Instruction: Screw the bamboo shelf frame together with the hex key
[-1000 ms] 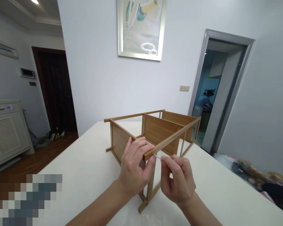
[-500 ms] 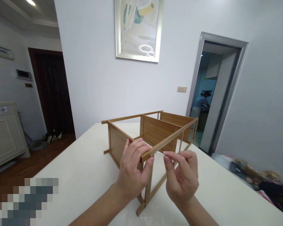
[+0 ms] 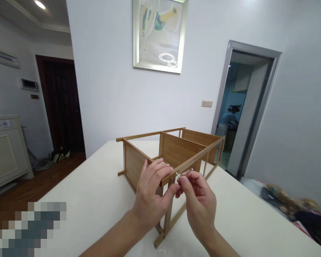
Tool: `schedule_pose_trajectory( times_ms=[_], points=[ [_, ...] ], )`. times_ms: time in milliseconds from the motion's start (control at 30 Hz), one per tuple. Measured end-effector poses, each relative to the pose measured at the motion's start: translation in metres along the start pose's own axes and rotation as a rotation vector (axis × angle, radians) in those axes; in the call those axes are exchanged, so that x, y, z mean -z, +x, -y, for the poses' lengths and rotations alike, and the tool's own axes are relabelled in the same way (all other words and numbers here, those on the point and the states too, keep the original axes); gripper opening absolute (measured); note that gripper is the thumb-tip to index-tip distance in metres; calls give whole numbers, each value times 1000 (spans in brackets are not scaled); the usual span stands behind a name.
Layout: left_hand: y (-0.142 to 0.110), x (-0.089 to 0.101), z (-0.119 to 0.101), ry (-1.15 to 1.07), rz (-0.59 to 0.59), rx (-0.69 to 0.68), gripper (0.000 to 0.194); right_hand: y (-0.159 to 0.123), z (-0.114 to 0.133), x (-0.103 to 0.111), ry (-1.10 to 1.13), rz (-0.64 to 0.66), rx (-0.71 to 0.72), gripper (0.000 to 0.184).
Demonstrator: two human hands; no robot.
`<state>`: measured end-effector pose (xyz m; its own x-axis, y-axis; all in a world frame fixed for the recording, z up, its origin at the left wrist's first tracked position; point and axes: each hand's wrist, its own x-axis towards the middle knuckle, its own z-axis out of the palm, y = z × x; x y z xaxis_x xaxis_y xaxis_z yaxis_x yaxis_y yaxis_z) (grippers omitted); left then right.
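A wooden shelf rack (image 3: 182, 147) lies on its side on the white table. My left hand (image 3: 152, 194) is closed around its near upper corner, fingers over the top rail and thumb by the end of the post. Close to that thumb, a small metal screw head shows in the rail. Between the thumb and fingers of my right hand (image 3: 199, 200) is a thin metal hex key (image 3: 178, 175), partly hidden by the fingertips. One end of it points at the rail near the screw; whether it touches is too small to tell.
The white table (image 3: 96, 200) runs under the rack. A bag and dark clothes (image 3: 289, 200) lie beyond its right edge. Through the doorway at the right, a person (image 3: 228, 117) bends forward. At the left stands a white cabinet (image 3: 6, 153).
My right hand has turned and come closer to my left hand, shifting its hold on the hex key. My left hand stays on the rack's corner. The view has tilted slightly.
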<state>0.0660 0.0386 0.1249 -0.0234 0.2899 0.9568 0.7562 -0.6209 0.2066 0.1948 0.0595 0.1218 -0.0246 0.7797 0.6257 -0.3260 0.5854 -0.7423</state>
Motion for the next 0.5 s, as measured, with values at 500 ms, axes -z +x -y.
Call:
schedule_pose_trajectory(
  times_ms=[500],
  points=[
    [1,-1,0,-41,-76,-68,22,3,-2,8,110,137,-30,12]
  ],
)
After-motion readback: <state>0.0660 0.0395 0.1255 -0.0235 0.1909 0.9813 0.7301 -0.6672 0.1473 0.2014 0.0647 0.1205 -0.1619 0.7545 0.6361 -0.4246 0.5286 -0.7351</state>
